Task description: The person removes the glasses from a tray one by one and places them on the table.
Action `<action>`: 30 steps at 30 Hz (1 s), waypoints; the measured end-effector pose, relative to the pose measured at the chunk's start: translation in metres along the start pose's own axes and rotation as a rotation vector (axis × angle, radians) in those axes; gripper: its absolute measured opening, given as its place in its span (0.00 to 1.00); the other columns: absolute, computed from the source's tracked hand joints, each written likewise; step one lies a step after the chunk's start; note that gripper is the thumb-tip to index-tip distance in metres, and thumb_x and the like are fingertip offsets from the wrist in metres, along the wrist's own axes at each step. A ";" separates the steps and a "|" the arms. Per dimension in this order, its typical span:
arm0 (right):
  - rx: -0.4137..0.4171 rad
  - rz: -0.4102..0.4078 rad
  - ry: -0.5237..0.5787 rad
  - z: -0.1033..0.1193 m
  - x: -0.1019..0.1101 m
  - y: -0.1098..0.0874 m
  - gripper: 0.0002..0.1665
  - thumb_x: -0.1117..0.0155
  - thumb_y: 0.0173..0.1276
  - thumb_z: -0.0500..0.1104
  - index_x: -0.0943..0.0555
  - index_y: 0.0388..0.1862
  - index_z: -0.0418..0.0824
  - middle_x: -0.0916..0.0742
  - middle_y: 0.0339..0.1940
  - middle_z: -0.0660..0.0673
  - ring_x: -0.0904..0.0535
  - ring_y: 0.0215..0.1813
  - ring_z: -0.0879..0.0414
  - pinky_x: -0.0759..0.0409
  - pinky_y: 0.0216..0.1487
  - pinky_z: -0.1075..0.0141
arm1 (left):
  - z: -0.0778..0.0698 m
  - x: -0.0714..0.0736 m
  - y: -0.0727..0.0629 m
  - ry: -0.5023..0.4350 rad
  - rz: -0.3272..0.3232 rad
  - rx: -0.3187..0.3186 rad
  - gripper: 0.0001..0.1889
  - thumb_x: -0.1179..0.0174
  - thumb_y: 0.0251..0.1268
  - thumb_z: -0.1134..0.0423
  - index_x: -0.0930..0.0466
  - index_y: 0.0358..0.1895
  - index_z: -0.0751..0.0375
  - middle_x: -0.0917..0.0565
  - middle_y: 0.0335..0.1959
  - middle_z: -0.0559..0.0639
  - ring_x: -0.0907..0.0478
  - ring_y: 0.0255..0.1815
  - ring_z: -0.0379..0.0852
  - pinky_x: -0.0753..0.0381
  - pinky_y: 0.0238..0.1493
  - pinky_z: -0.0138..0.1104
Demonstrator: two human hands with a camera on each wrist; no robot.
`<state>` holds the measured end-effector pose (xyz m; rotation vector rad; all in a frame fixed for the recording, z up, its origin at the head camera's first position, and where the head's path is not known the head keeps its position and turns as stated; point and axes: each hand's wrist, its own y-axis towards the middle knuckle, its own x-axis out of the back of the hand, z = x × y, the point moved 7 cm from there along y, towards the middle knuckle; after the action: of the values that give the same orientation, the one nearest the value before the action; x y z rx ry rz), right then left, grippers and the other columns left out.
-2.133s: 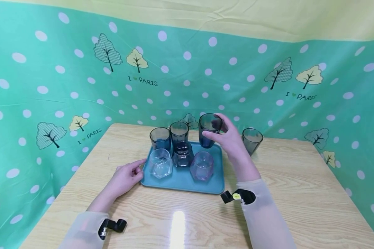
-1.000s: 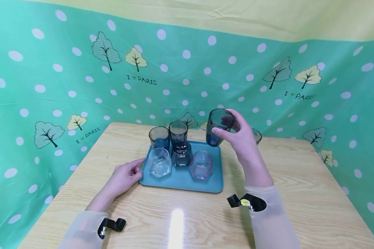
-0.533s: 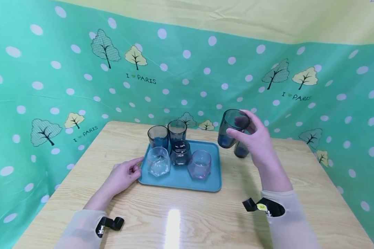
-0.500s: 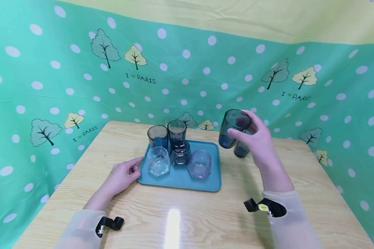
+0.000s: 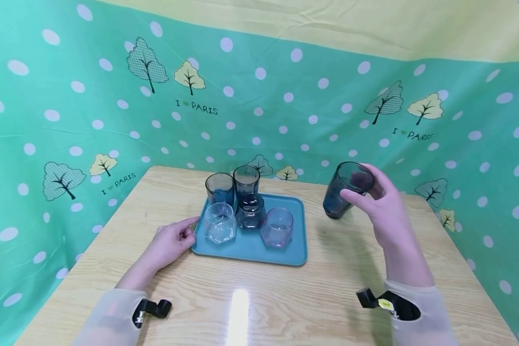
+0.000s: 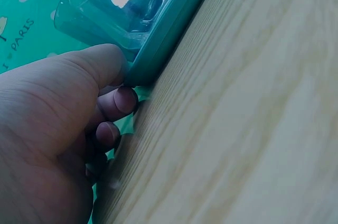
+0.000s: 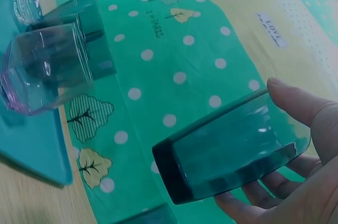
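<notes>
My right hand grips a tall dark drinking glass near its rim, thumb on one side and fingers on the other. The glass leans above the table, right of a blue tray; the right wrist view shows its thick base. Behind it, another dark glass is mostly hidden. At the tray's left edge, my left hand pinches the rim, with the thumb on it and fingers curled below. The tray bears two tall dark glasses, a short dark glass, a clear glass and a pinkish glass.
The wooden table extends around the tray, with a light reflection near its front. A green dotted curtain hangs close behind the table and along both sides. Each wrist wears a small black camera mount.
My right hand has carried the tall dark glass rightward from above the tray, then lowered it in front of the other dark glass. The left hand has stayed at the tray's edge.
</notes>
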<state>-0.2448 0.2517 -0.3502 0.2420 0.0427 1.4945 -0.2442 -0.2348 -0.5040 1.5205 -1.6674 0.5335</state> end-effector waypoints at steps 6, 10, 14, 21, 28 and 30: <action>0.035 -0.027 0.054 -0.003 0.021 0.001 0.44 0.20 0.71 0.34 0.26 0.83 0.48 0.15 0.64 0.52 0.25 0.72 0.54 0.27 0.62 0.74 | 0.001 0.001 0.000 0.007 -0.001 0.003 0.27 0.35 0.72 0.68 0.19 0.74 0.65 0.22 0.29 0.38 0.29 0.27 0.38 0.29 0.56 0.53; 0.055 -0.048 0.082 -0.003 0.034 0.003 0.43 0.20 0.70 0.32 0.25 0.80 0.46 0.15 0.62 0.50 0.22 0.67 0.55 0.25 0.60 0.73 | 0.000 0.001 0.000 0.010 -0.003 0.001 0.27 0.35 0.72 0.68 0.18 0.74 0.65 0.22 0.29 0.38 0.29 0.26 0.38 0.28 0.54 0.52; 0.068 -0.076 0.099 -0.004 0.047 0.006 0.41 0.20 0.69 0.32 0.23 0.78 0.46 0.15 0.60 0.49 0.20 0.61 0.56 0.21 0.55 0.75 | 0.000 0.001 0.000 0.008 0.000 0.003 0.27 0.35 0.72 0.68 0.19 0.74 0.65 0.22 0.29 0.38 0.29 0.26 0.38 0.29 0.56 0.54; 0.058 -0.149 0.086 -0.007 0.070 0.007 0.45 0.19 0.68 0.32 0.25 0.81 0.46 0.15 0.60 0.52 0.20 0.57 0.59 0.22 0.53 0.78 | 0.001 0.000 0.000 0.005 -0.011 0.002 0.27 0.35 0.72 0.68 0.18 0.74 0.65 0.21 0.30 0.38 0.28 0.26 0.38 0.27 0.52 0.49; -0.028 -0.242 0.022 -0.014 0.084 0.009 0.50 0.16 0.67 0.38 0.28 0.85 0.51 0.17 0.63 0.54 0.23 0.58 0.60 0.26 0.53 0.77 | 0.000 0.000 0.000 0.000 0.003 0.002 0.28 0.35 0.72 0.68 0.19 0.75 0.65 0.22 0.30 0.38 0.28 0.27 0.39 0.30 0.56 0.53; -0.052 -0.262 0.010 -0.017 0.087 0.010 0.51 0.15 0.67 0.39 0.29 0.86 0.52 0.18 0.63 0.55 0.23 0.58 0.60 0.26 0.53 0.76 | -0.001 0.000 0.000 0.002 0.003 0.000 0.28 0.35 0.72 0.68 0.19 0.75 0.65 0.22 0.30 0.38 0.28 0.27 0.38 0.28 0.55 0.52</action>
<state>-0.2509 0.3404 -0.3545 0.1797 0.0419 1.2339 -0.2442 -0.2340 -0.5030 1.5172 -1.6688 0.5367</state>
